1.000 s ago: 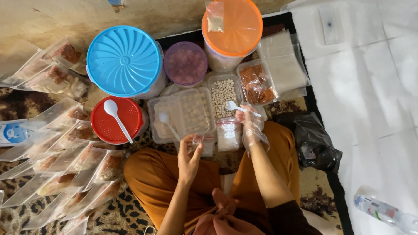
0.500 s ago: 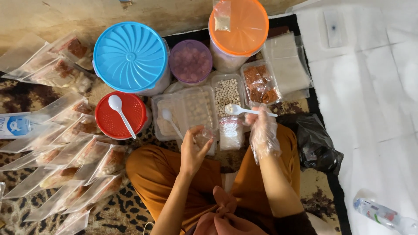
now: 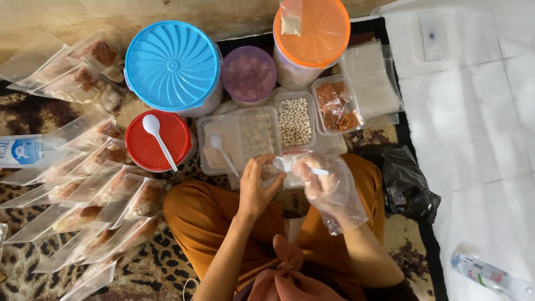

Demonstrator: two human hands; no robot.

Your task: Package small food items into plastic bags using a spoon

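Note:
My left hand is bare and pinches a small clear plastic bag just above my lap. My right hand, inside a loose clear plastic glove, holds a white plastic spoon whose bowl sits at the mouth of that bag. Just beyond my hands is an open clear tub of small pale round balls. A tub of reddish-brown pieces stands to its right. Left of them lies a lidded clear tub with a second white spoon resting on it.
A blue-lidded bucket, purple-lidded tub, orange-lidded jar and red lid with a spoon stand behind. Several filled clear bags lie in rows at left. A black bag and a water bottle are at right.
My right hand brought the white spoon from over the tub of pale balls down and left to the small bag. My left hand stayed with the bag.

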